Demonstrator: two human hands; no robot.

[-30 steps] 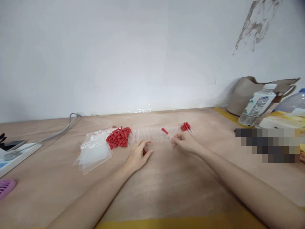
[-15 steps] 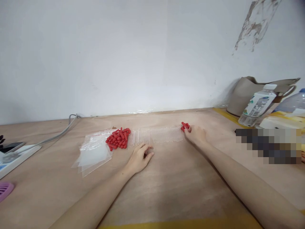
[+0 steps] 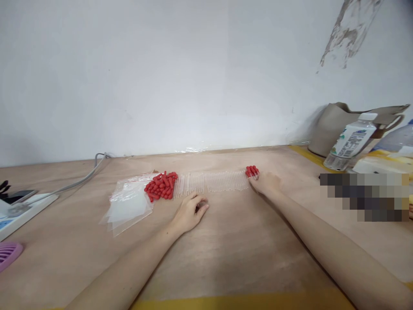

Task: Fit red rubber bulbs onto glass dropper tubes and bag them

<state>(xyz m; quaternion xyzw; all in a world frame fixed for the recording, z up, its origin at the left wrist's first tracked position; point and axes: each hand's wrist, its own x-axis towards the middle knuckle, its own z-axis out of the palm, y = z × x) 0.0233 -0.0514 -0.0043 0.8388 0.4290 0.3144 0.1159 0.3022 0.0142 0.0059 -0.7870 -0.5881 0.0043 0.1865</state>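
Note:
A row of thin clear tubes (image 3: 222, 181) lies side by side on the wooden table. At its right end several tubes carry red rubber bulbs (image 3: 252, 171), like droppers. My right hand (image 3: 267, 183) is at these, fingertips closed together on the clear stem of a red-bulbed dropper, partly hidden by the fingers. My left hand (image 3: 191, 212) rests on the table in front of the row's left part, fingers loosely curled and thumb apart, holding nothing. Beside the row's left end is a heap of loose red rubber bulbs (image 3: 162, 186).
Clear plastic bags (image 3: 130, 209) lie left of the heap. A grey cable (image 3: 80, 181) runs to a white power strip (image 3: 30, 213) at far left, near a purple object (image 3: 9, 255). At right stand a plastic bottle (image 3: 350, 142) and a beige container (image 3: 325, 129). A white wall rises behind.
At my right hand, the red bulbs now sit in a more even line, and the one that stuck out from my fingertips lies alongside the others. My left hand has stayed in place.

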